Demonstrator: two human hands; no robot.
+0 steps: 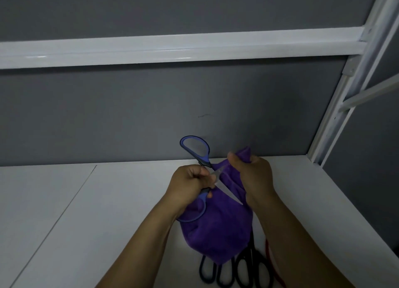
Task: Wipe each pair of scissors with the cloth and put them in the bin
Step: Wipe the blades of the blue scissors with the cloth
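Fingers of the left hand (190, 184) curl round open blue-handled scissors (228, 193) at frame centre. Beside the blade, the right hand (254, 175) grips the purple cloth (216, 233).

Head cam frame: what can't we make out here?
- Bin: nowhere in the head view.
- Black-handled scissors: blades under the purple cloth, handles cut by the bottom edge; count unclear.
- Red item: mostly behind the right forearm; unidentifiable.
- Blue scissors: one blade tip buried in the cloth fold under the right hand; left hand hides part of one handle.
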